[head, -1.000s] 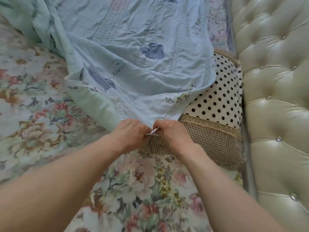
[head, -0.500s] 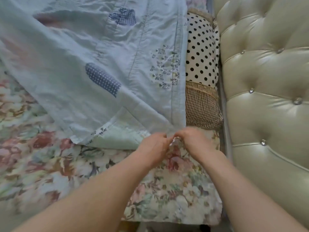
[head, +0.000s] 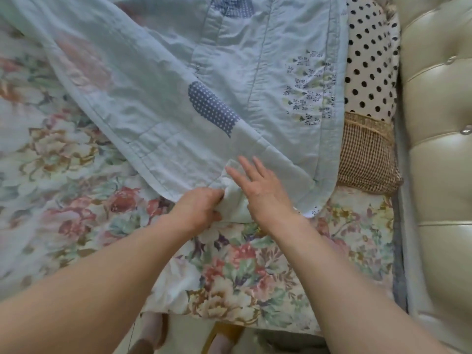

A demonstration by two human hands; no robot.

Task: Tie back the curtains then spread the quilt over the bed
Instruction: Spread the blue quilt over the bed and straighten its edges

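A pale blue quilt with dark dotted patches lies across the bed, over the floral sheet. Its near corner is folded and bunched by the bed's edge. My left hand pinches that bunched corner fold. My right hand rests flat on the quilt just right of it, fingers spread and holding nothing. No curtains are in view.
A polka-dot pillow with a checked brown end lies along the right, against the cream tufted headboard. The bed's near edge runs along the bottom, with feet in slippers on the floor below.
The quilt corner has been drawn toward the bed's near edge and laid down. My right hand has let go of it and now lies flat; my left still grips the fold.
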